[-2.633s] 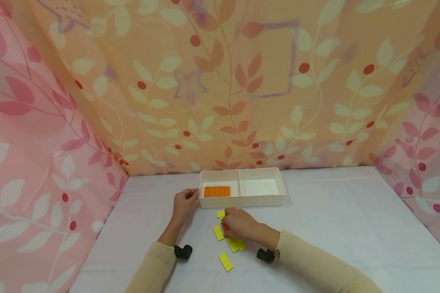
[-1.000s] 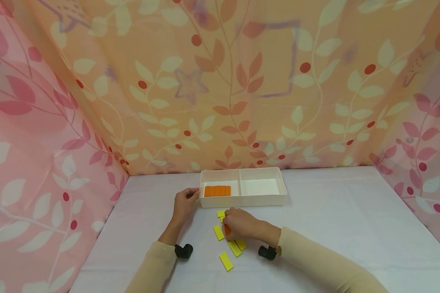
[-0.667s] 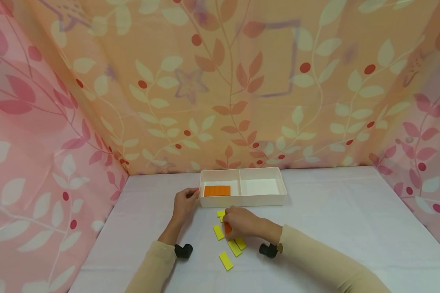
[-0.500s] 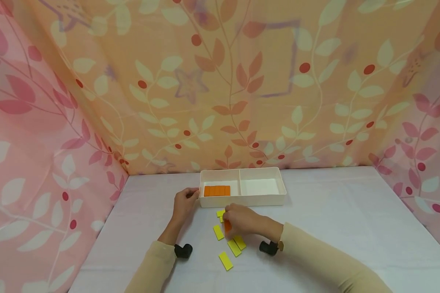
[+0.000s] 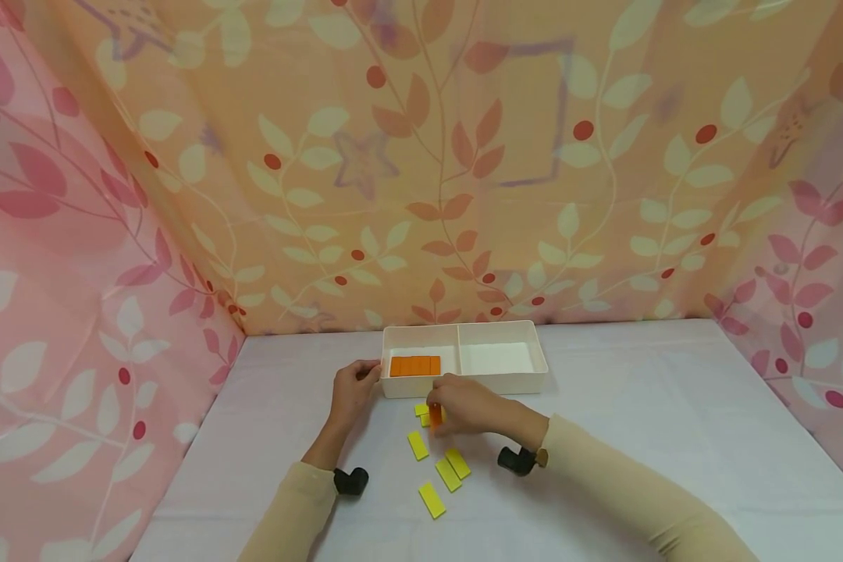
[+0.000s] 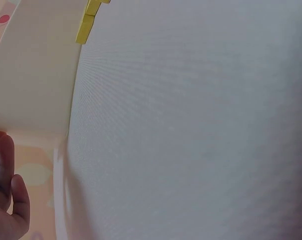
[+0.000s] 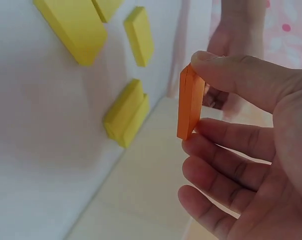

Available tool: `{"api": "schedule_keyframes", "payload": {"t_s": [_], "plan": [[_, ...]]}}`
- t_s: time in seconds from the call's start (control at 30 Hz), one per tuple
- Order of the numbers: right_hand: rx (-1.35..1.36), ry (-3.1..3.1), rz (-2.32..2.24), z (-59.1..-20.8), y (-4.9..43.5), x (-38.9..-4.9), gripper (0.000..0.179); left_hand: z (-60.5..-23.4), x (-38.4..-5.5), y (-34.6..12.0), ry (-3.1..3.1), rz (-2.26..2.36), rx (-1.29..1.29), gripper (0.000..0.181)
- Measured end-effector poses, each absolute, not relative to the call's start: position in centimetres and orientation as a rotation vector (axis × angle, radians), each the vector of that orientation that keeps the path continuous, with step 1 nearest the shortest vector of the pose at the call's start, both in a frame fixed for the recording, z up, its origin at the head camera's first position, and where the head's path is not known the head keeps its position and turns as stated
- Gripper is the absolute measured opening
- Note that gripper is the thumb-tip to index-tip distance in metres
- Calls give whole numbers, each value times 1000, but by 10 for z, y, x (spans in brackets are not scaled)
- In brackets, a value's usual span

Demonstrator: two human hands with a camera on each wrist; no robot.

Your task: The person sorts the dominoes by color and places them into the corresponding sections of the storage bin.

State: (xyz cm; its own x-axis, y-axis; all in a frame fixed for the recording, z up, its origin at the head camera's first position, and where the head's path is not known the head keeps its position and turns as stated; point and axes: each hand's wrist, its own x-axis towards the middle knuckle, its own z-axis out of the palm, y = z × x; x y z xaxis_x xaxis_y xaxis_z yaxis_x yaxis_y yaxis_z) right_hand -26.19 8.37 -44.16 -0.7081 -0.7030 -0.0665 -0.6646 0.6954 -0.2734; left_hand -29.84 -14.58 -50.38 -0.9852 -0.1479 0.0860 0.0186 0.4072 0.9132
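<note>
My right hand (image 5: 467, 406) pinches an orange block (image 7: 189, 102) by its two ends, thumb on one and fingertips on the other, just in front of the tray. A thin seam runs along the block's side. The white two-part tray (image 5: 499, 384) stands at the back of the table. In its left compartment several orange blocks (image 5: 414, 366) lie side by side in a row; the right compartment holds nothing. My left hand (image 5: 353, 394) rests its fairly straight fingertips against the tray's left end, as the left wrist view shows too.
Several yellow blocks lie loose on the white-covered table (image 5: 639, 437): a pair (image 7: 126, 112) by the tray front, a single block (image 5: 417, 446), two side by side (image 5: 453, 468), and one nearest (image 5: 432, 500). Patterned curtains (image 5: 428, 156) enclose the back and sides.
My right hand has lifted the orange block from among the yellow blocks and moved it away from me, toward the tray. My left hand and the tray stay put.
</note>
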Motion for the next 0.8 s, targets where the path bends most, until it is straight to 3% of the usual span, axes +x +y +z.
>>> {"api": "schedule_keyframes", "payload": {"t_s": [0.8], "plan": [[-1039, 2812, -353, -403, 84, -285, 39, -506, -299, -145, -2502, -1632, 131, 25]]}}
